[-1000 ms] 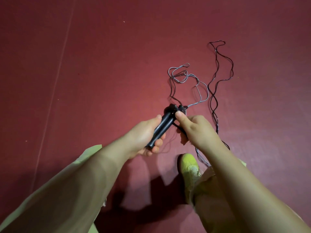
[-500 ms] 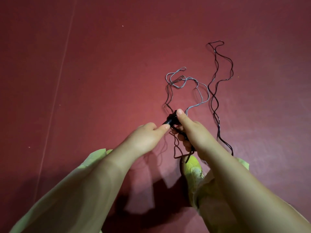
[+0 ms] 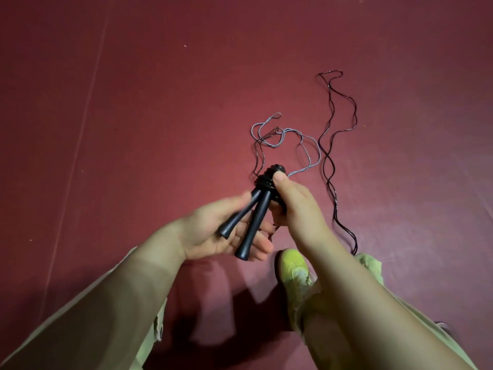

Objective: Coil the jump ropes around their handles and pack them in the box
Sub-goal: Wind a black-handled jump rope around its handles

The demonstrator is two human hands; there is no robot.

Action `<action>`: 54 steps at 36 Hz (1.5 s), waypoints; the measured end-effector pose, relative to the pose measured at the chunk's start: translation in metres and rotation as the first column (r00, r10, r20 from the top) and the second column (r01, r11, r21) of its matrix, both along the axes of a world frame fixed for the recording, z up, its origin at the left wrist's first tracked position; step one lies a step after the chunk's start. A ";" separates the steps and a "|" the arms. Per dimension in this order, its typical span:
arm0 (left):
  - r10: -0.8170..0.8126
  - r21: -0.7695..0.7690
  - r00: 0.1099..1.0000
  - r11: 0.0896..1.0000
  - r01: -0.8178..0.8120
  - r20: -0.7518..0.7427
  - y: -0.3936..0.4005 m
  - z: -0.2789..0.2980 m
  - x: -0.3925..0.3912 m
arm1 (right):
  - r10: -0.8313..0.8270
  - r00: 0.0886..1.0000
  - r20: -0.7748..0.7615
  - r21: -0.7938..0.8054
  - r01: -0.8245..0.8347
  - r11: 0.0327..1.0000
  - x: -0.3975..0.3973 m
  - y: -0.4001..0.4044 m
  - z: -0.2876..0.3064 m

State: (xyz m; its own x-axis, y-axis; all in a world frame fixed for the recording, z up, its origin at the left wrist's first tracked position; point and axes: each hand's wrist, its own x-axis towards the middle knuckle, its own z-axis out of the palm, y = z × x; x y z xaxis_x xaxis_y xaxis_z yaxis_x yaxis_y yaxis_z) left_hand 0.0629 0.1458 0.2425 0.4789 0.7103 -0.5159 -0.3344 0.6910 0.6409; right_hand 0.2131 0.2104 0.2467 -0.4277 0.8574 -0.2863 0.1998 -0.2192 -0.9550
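1. Fingers (image 3: 278, 180) of my right hand (image 3: 296, 206) pinch the ribbed tops of the handles (image 3: 256, 212); my left hand (image 3: 226, 233) lies flat-open beneath them.
2. Handles, above my yellow shoe (image 3: 292, 268), splay apart, butts toward me, tops away.
3. Light, rigid, smooth plastic, I judge; grip the ribs.
4. Thin springy grey rope (image 3: 306, 156) trails beyond; it may uncoil.

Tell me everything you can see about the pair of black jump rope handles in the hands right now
The two black handles look like smooth, slightly glossy plastic, slim with flared ends. They meet at their ribbed top ends and splay apart toward the person in a narrow V. The left hand lies open under their flared ends; the right hand grips the ribbed tops, thumb pressed on them. Thin grey rope trails from the tops onto the red floor.
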 end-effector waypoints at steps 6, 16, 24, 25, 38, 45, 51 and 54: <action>0.107 -0.098 0.981 0.991 -0.092 0.162 0.003 0.003 -0.002 | 0.076 0.997 0.016 0.019 -0.076 0.997 0.002 0.006 0.010; 0.086 -0.068 0.927 0.991 -0.119 -0.365 0.006 -0.003 0.002 | 0.203 0.912 0.357 -0.102 -0.178 0.979 0.015 0.017 0.001; 0.243 0.113 0.727 0.968 -0.223 -0.643 0.013 -0.008 0.009 | 0.087 0.944 0.318 -0.009 -0.089 0.996 0.008 0.011 -0.002; 0.242 0.147 0.668 0.969 -0.197 -0.704 0.014 -0.010 0.008 | 0.077 0.951 0.300 -0.053 -0.064 0.997 0.006 0.009 -0.003; 0.258 0.243 0.000 0.906 0.346 -0.966 0.009 -0.011 0.027 | 0.020 0.945 0.328 -0.247 0.065 0.967 0.001 0.009 -0.004; 0.113 0.223 0.704 0.973 0.066 -0.701 0.010 -0.008 0.020 | -0.017 0.978 0.206 -0.022 0.022 1.000 0.003 0.007 0.005; -0.053 0.031 0.970 0.998 0.047 0.236 0.001 -0.002 0.014 | -0.052 0.989 -0.137 -0.138 0.033 0.990 0.006 0.011 0.008; 0.004 -0.028 0.931 1.000 0.007 0.366 0.000 -0.001 0.017 | -0.002 0.979 -0.202 -0.180 -0.036 0.983 0.008 0.013 0.007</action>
State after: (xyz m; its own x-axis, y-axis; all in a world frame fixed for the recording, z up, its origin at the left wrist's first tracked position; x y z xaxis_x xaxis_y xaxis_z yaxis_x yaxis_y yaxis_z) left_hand 0.0800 0.1457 0.2410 0.6392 0.6973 -0.3244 -0.5411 0.7075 0.4547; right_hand 0.2213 0.2237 0.2537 -0.5065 0.7908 -0.3436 0.0132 -0.3913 -0.9202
